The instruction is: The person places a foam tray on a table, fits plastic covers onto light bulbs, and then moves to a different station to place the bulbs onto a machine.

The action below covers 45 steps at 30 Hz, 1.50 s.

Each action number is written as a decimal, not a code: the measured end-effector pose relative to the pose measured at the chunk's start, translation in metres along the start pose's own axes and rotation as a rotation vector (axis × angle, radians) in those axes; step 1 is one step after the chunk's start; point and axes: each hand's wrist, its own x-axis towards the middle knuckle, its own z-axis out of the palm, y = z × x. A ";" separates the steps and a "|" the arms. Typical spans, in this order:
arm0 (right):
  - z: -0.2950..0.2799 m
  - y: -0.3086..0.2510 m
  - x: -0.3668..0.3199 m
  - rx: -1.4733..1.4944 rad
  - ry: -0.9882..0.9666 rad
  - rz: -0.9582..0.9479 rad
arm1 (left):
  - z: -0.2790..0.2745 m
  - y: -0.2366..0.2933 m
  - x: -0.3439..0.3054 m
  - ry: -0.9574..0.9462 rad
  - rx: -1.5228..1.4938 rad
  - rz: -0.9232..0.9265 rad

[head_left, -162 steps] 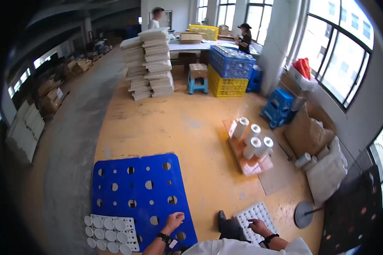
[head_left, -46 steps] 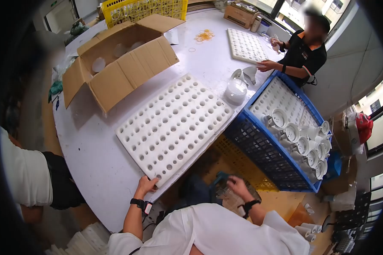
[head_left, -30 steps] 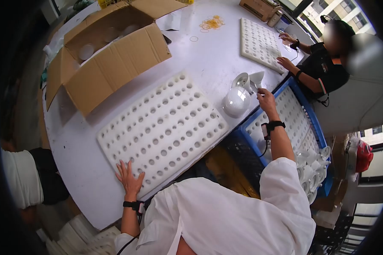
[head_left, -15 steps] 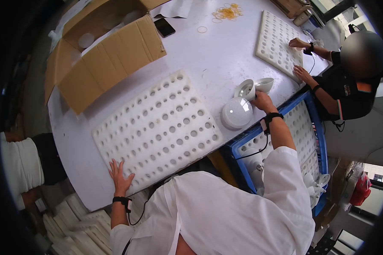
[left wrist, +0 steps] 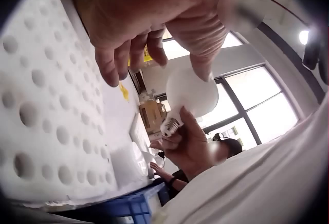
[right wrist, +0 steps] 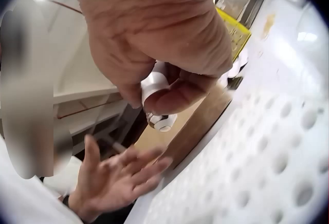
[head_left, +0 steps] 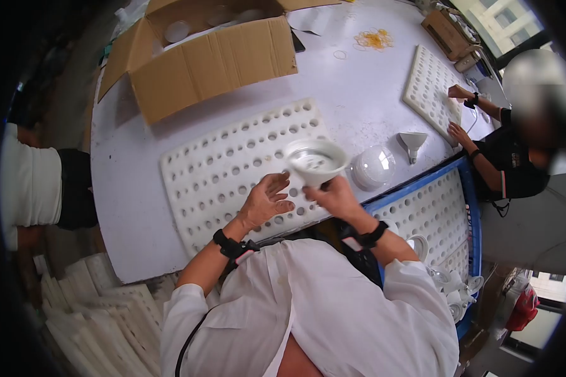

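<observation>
In the head view the right hand (head_left: 336, 198) pinches a white lamp housing (head_left: 316, 164) by its narrow base, its wide round mouth facing up, above the foam board (head_left: 233, 141) full of round holes. Facing it, the left hand (head_left: 264, 204) is raised over the board with fingers spread and bent slightly, holding nothing. The left wrist view shows the housing's bowl (left wrist: 190, 93) and metal screw base between the two hands. Fingers of the right hand (right wrist: 169, 39) wrap the neck (right wrist: 154, 82) in the right wrist view.
A clear dome (head_left: 374, 168) and another white housing (head_left: 413, 143) lie right of the board. A blue crate (head_left: 468, 217) stands at the table's right edge. Behind is an open carton (head_left: 217, 60). A person in black (head_left: 522, 157) works at a second foam board (head_left: 431, 88).
The right hand has picked up one white housing from beside the dome and brought it left over the board. The left hand has lifted off the board's near-left corner and moved right toward the housing.
</observation>
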 end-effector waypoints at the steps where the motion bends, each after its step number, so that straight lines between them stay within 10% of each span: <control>1: 0.022 -0.008 -0.004 -0.014 -0.024 -0.198 | 0.011 0.005 0.002 -0.023 -0.101 0.004; 2: 0.039 0.005 0.001 -0.175 0.084 -0.606 | 0.009 -0.001 -0.001 -0.019 -0.030 -0.050; 7: 0.036 -0.019 -0.015 -0.238 -0.181 -0.228 | -0.007 -0.011 -0.019 0.048 0.323 0.064; 8: 0.023 -0.021 -0.018 -0.386 -0.218 -0.237 | -0.023 -0.031 -0.019 0.005 0.765 0.322; 11: -0.051 0.022 -0.002 -0.714 0.329 -0.295 | -0.046 -0.037 -0.031 -0.039 1.064 0.411; 15: -0.130 0.058 0.011 -1.134 0.334 0.129 | -0.047 -0.035 -0.042 0.145 0.718 0.203; 23: -0.149 0.080 0.016 -0.982 0.296 0.194 | -0.063 -0.047 -0.047 0.182 0.848 0.046; 36: -0.192 0.153 0.035 -0.827 0.576 -0.196 | -0.091 -0.047 -0.062 0.324 0.841 -0.030; 45: -0.117 0.050 0.042 -0.801 0.432 -0.341 | -0.080 -0.014 -0.077 0.346 0.961 -0.093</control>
